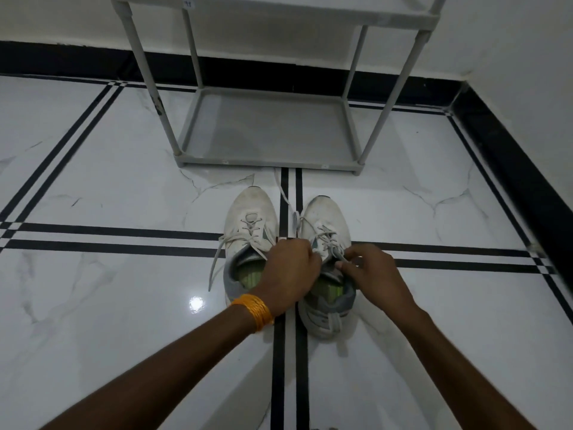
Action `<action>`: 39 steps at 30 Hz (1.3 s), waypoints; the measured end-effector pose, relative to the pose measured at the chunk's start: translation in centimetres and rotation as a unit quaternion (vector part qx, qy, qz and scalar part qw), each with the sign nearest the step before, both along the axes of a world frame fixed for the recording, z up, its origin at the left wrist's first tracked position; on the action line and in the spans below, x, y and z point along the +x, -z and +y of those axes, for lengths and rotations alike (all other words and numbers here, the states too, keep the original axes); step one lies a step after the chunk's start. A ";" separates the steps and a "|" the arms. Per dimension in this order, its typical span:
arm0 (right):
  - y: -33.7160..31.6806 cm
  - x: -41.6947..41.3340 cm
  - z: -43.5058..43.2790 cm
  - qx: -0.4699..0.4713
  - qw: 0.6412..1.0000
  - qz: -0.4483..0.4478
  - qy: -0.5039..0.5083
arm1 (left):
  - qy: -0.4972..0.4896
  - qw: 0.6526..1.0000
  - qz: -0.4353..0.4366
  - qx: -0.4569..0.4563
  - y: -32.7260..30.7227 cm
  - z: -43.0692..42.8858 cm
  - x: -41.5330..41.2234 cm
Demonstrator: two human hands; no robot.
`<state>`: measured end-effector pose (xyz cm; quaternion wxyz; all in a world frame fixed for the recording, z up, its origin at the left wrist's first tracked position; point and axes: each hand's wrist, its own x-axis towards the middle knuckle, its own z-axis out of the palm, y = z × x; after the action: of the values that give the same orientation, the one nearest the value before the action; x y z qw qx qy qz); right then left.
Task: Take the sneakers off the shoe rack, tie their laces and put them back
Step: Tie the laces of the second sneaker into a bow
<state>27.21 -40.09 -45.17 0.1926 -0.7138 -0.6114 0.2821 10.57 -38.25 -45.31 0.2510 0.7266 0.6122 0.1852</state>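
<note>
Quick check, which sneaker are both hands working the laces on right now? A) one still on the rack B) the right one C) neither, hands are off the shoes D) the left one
B: the left hand and right hand both meet at the laces of the right sneaker, while the left sneaker sits on the floor with its laces lying loose and the shoe rack shelf holds no shoes.

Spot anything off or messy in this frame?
Mostly the laces: the left sneaker has loose laces trailing onto the floor. Both hands work the right sneaker's laces. Nothing looks damaged.
</note>
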 end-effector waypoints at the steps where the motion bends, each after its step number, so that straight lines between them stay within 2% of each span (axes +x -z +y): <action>1: 0.2 0.1 0.1 0.004 1.000 0.021 0.012 | -0.019 0.999 -0.036 -0.010 0.3 0.1 0.2; 3: 0.4 0.1 0.1 0.004 0.996 0.084 0.040 | -0.069 0.979 -0.173 -0.077 0.2 0.1 0.7; 5: 0.4 -0.1 0.2 -0.006 0.981 0.183 0.066 | -0.135 0.913 -0.339 -0.181 -0.1 0.6 1.3; 7: 0.1 -0.4 0.4 -0.013 0.963 0.250 0.096 | -0.182 0.847 -0.428 -0.255 -0.4 1.0 1.7; 8: 0.1 -0.5 0.6 -0.017 0.958 0.265 0.108 | -0.192 0.839 -0.437 -0.262 -0.3 1.1 1.9; 13: 0.0 -1.2 1.1 -0.043 0.944 0.296 0.138 | -0.230 0.847 -0.408 -0.252 0.5 1.2 1.7; 18: -0.4 -1.3 0.9 -0.037 0.900 0.395 0.182 | -0.217 0.883 -0.357 -0.213 0.2 1.1 2.1; 20: -0.5 -1.1 1.0 -0.026 0.872 0.446 0.201 | -0.222 0.861 -0.407 -0.212 0.0 0.9 2.4; 21: -0.5 -1.0 1.0 -0.022 0.855 0.474 0.210 | -0.222 0.838 -0.450 -0.215 -0.5 0.9 2.4; 24: -0.1 -0.7 1.0 -0.015 0.821 0.524 0.227 | -0.207 0.738 -0.601 -0.228 -1.7 1.5 1.4; 25: 0.2 -0.7 0.9 -0.011 0.817 0.529 0.230 | -0.192 0.737 -0.610 -0.219 -1.9 1.8 0.9; 26: 0.5 -0.6 0.9 -0.007 0.817 0.528 0.231 | -0.172 0.766 -0.585 -0.203 -1.9 2.0 0.4; 28: 0.7 -0.7 1.0 0.001 0.833 0.503 0.228 | -0.120 0.852 -0.485 -0.156 -1.6 2.2 -0.3; 31: 0.5 -0.2 1.1 0.033 0.891 0.405 0.205 | -0.060 0.930 -0.350 -0.092 -1.1 2.4 -1.3; 33: 0.5 0.6 0.9 0.076 0.941 0.289 0.159 | -0.025 0.985 -0.168 -0.033 -0.4 2.7 -2.1; 35: 0.3 1.5 0.6 0.135 0.983 0.098 0.079 | 0.010 0.999 0.020 0.025 0.0 2.8 -2.7; 36: 0.1 1.8 0.5 0.159 0.986 0.018 0.035 | 0.024 0.997 0.062 0.050 -0.1 2.6 -2.8; 37: -0.2 1.9 0.5 0.168 0.985 -0.029 -0.008 | 0.046 0.993 0.072 0.081 -0.3 2.4 -2.7; 39: -1.0 1.6 0.5 0.142 0.984 -0.062 -0.093 | 0.112 0.983 0.067 0.128 -0.8 1.9 -2.1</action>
<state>28.81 -39.63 -44.20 0.2264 -0.6357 -0.7196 0.1640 8.49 -36.38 -44.52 0.1331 0.8274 0.5137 0.1839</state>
